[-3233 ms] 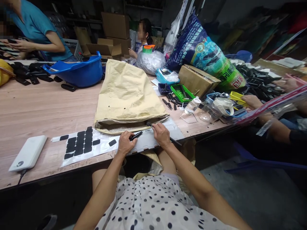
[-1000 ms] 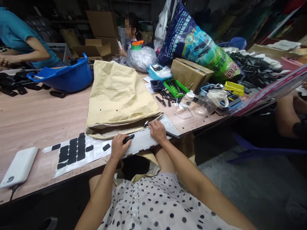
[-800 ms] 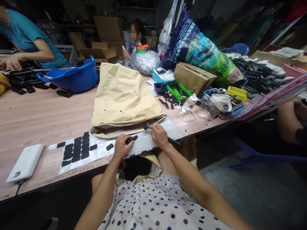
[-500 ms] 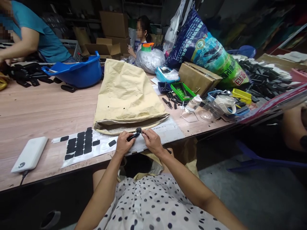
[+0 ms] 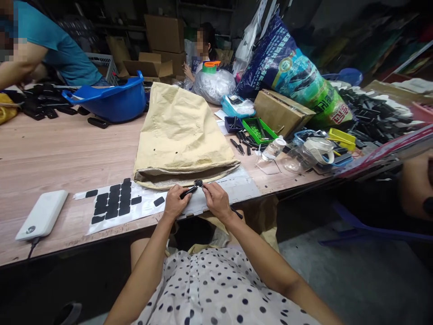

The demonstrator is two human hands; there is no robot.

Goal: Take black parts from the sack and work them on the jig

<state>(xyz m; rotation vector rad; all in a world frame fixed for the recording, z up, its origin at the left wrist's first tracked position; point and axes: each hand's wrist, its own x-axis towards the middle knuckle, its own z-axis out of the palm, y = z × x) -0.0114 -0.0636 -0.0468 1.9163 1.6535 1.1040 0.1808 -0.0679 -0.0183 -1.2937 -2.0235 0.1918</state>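
Observation:
My left hand [image 5: 174, 201] is closed around a slim black handle-like piece [image 5: 188, 192], which points up and to the right. Just beyond its tip, a small dark round piece [image 5: 198, 183] is pinched by the fingertips of my right hand [image 5: 215, 198]. Whether the two pieces touch is too small to tell. Both hands are over the table's front edge, before the open mouth of a beige sack [image 5: 182, 135]. A black rod-like end [image 5: 237, 212] shows beside my right wrist; what it belongs to is hidden.
Left of my hands lies a white sheet with black rounded stickers [image 5: 113, 198], then a white power bank [image 5: 42, 215] with a cable. To the right stand a clear bottle [image 5: 273, 150], a jug [image 5: 301, 158] and a green tray [image 5: 259, 131]. A blue basin [image 5: 108, 101] sits near a co-worker [image 5: 61, 45].
The small round piece and my right fingertips have shifted very slightly to the right. At the far left the co-worker's arm has moved. My left hand keeps its grip.

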